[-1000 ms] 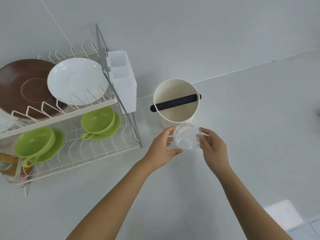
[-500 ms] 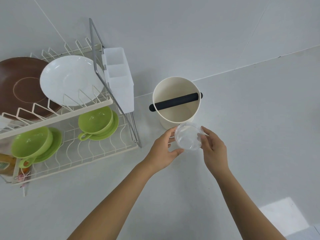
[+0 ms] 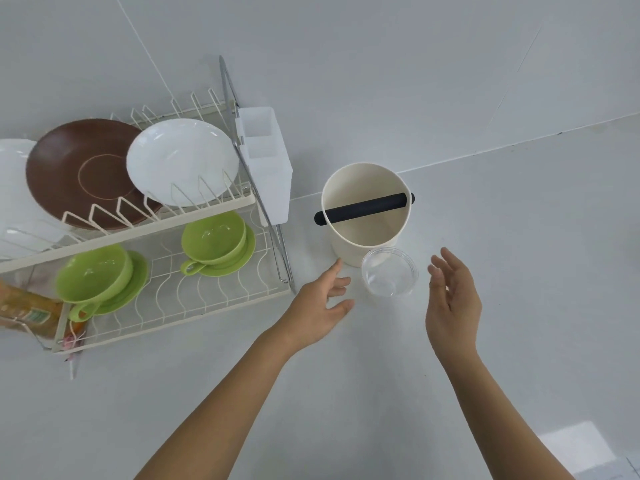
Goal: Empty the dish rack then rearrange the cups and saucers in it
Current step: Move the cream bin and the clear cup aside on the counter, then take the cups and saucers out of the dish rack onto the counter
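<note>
The emptying step seems to be in hand. A clear plastic cup [image 3: 389, 271] stands on the white tabletop [image 3: 519, 237], just in front of a cream container with a black bar [image 3: 363, 213] and touching or almost touching it. Both hands are released and hold nothing: the left hand [image 3: 317, 308] is beside the cup with fingers spread, the right hand [image 3: 452, 306] is on its other side with fingers relaxed.

The dish rack [image 3: 166, 306] is far from empty. On its lower shelf sit two green cups on green saucers, one nearer the right end [image 3: 216, 242] and one further left [image 3: 97, 277]. On the upper shelf lean a white plate [image 3: 181, 161] and a brown plate [image 3: 79, 168].

I think the next move calls for the left hand to reach to the nearer green cup and lift cup and saucer together, keeping them level.

The left end of the rack is cut off. A white dish [image 3: 14, 174] there shows only partly, and an orange packet [image 3: 31, 315] under the rack is too blurred to read.
</note>
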